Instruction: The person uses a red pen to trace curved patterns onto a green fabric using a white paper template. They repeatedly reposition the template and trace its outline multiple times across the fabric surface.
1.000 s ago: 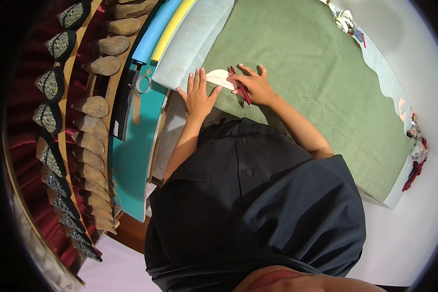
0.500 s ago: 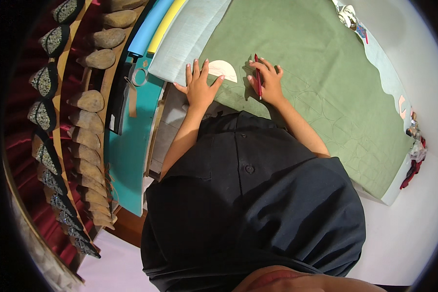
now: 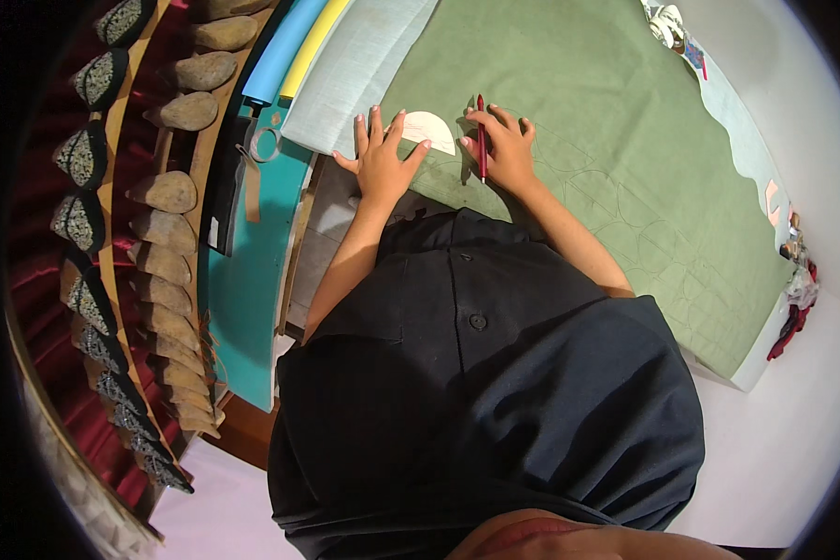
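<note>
A cream half-round template (image 3: 427, 131) lies on the green fabric (image 3: 569, 75) near its front left edge. My left hand (image 3: 381, 166) rests over the template's left end, fingers spread, thumb at its lower edge. Just right of the template, my right hand (image 3: 507, 154) holds a dark red pen (image 3: 482, 140) between thumb and fingers. The pen stands a little apart from the template. Thin curved outlines run across the fabric to the right of my right hand.
Blue (image 3: 285, 51) and yellow (image 3: 314, 47) rolls lie at the back left beside pale grey cloth (image 3: 345, 84). A tape roll (image 3: 265, 144) sits on a teal board (image 3: 243, 317). Wooden shoe lasts (image 3: 170, 191) and dark patterned shoe uppers (image 3: 79, 154) line racks at the left.
My right hand has moved left with the pen, closer to the template. My left hand stays on the template, almost unmoved.
</note>
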Demonstrator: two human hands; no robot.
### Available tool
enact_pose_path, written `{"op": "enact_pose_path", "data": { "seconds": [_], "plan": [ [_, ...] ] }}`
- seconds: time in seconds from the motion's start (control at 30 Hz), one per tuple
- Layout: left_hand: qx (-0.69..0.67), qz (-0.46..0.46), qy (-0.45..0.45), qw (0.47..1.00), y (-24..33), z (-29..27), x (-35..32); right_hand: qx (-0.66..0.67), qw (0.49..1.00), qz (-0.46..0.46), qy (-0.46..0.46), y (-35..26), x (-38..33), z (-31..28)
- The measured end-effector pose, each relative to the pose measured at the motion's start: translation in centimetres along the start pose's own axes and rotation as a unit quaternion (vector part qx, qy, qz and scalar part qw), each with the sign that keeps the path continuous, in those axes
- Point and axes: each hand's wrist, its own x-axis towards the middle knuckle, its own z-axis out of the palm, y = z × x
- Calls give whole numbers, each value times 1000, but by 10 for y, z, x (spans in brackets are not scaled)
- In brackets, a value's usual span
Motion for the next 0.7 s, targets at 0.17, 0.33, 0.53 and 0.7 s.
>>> {"op": "enact_pose_path", "data": {
  "seconds": [0.17, 0.33, 0.53, 0.7],
  "plan": [
    [29, -9, -6, 1000, 4, -1, 0, -16, 1000, 24, 7, -4, 3, 2],
    [35, -12, -6, 999, 6, -4, -1, -56, 997, 37, -30, -15, 4, 0],
    [30, 4, 10, 999, 5, -1, -1, -71, 996, 37, -34, -14, 3, 1],
    [27, 3, 10, 1000, 3, 0, -1, -57, 997, 43, -37, -14, 4, 0]
  ]
}}
